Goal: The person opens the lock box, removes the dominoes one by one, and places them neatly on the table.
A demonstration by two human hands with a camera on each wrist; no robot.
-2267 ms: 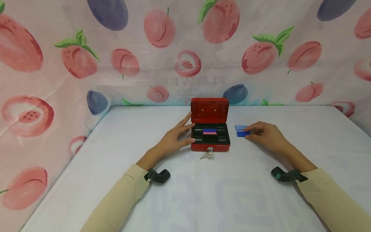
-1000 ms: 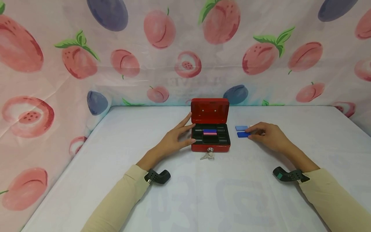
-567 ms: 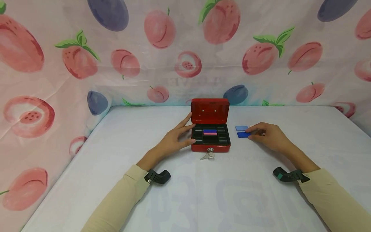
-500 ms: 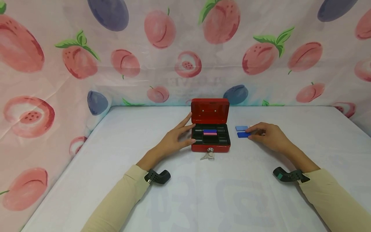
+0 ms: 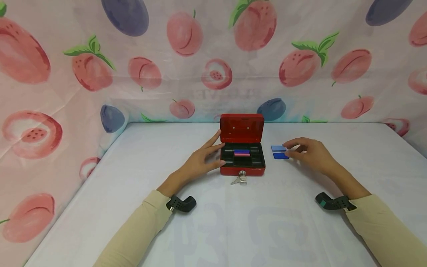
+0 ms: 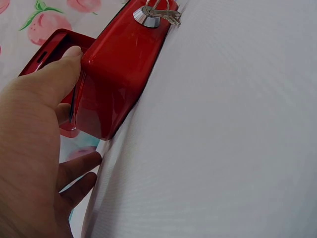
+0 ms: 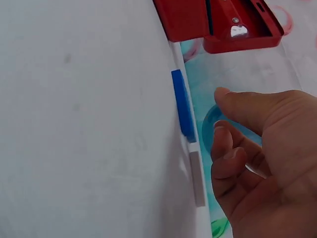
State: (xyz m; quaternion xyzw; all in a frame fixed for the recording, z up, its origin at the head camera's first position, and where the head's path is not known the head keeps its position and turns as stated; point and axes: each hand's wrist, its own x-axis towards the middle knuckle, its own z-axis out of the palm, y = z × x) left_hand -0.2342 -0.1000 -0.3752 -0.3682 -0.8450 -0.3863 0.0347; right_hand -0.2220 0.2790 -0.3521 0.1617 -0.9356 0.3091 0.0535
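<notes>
A small red cash box [image 5: 242, 171] stands with its lid [image 5: 241, 128] raised. Blue and pink strips [image 5: 241, 152] lie in the middle of its black tray [image 5: 228, 159]. My left hand [image 5: 200, 157] rests against the box's left side, fingers spread; in the left wrist view the thumb [image 6: 69, 67] lies at the rim. To the right, a light blue flat block [image 5: 277, 148] lies behind a dark blue block [image 5: 281, 156]. My right hand [image 5: 310, 154] hovers beside them, fingers loosely bent and holding nothing. A whitish block [image 7: 197, 178] shows below it in the right wrist view.
Keys [image 5: 239, 179] hang from the lock at the box's front. A white cloth [image 5: 213, 230] covers the table. Behind it hangs a fruit-printed curtain [image 5: 150, 100]. A black camera mount sits on each wrist.
My right hand has let go of the dark blue block and risen slightly, its thumb and fingers farther apart. That block lies beside the light blue one. The left hand keeps its place.
</notes>
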